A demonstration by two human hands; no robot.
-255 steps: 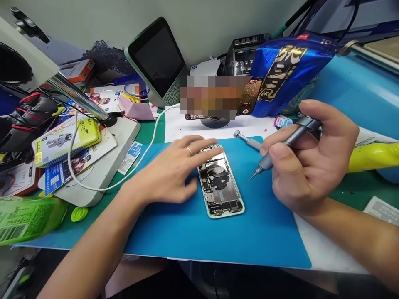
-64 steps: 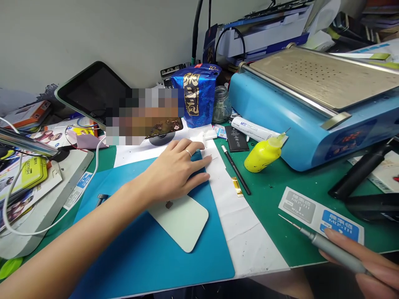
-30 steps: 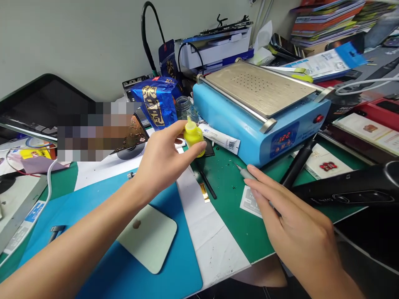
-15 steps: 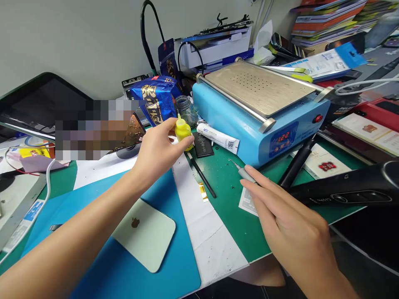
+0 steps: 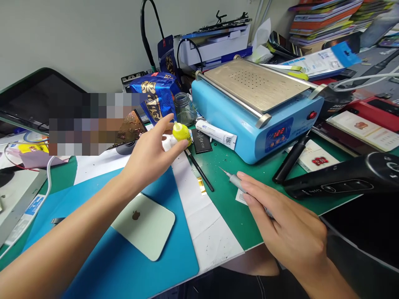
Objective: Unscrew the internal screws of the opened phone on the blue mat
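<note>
My left hand (image 5: 149, 151) is over the table with its thumb and fingers spread beside a small yellow bottle (image 5: 181, 133) with a pale nozzle. The thumb overlaps the bottle's lower side; whether it still touches cannot be told. In my right hand (image 5: 286, 220) is a grey pen-shaped tool (image 5: 235, 181) with a thin needle-like tip pointing left, over the green mat (image 5: 226, 160). Below my left forearm a pale green phone back with an apple logo (image 5: 146, 228) lies on a blue mat (image 5: 174, 257). A black stick (image 5: 201, 172) lies near the bottle.
A blue heating plate machine (image 5: 230, 124) reading 122 stands behind. In front of it lie a white tube (image 5: 216, 133) and a black battery-like piece (image 5: 202, 141). A glass jar (image 5: 184, 109) and blue packet (image 5: 156, 97) are farther left. A black handheld device (image 5: 343, 178) sits at right.
My left hand's fingers have spread from around the yellow bottle, which has shifted slightly left and down in view. My right hand with the grey tool has moved slightly left.
</note>
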